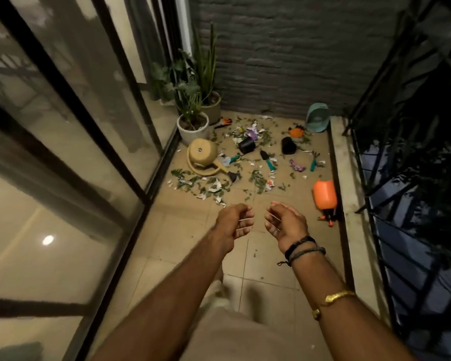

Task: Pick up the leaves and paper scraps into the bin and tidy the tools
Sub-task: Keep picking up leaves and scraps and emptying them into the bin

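Green leaves (258,178) and white paper scraps (215,187) lie scattered over the tiled balcony floor ahead of me. Among them lie a teal-handled trowel (268,160), a small teal hand rake (314,162) and orange gloves (296,131). A teal bin (317,121) lies tipped against the far wall on the right. My left hand (236,224) and my right hand (284,225) hang side by side in the air short of the mess, fingers loosely curled, holding nothing.
A tan watering can (202,157) lies on its side at the left. Two black pots (246,145) lie tipped. An orange sprayer (324,195) rests by the right kerb. Potted plants (193,126) stand in the far-left corner. Glass doors run on the left, a railing (401,152) on the right.
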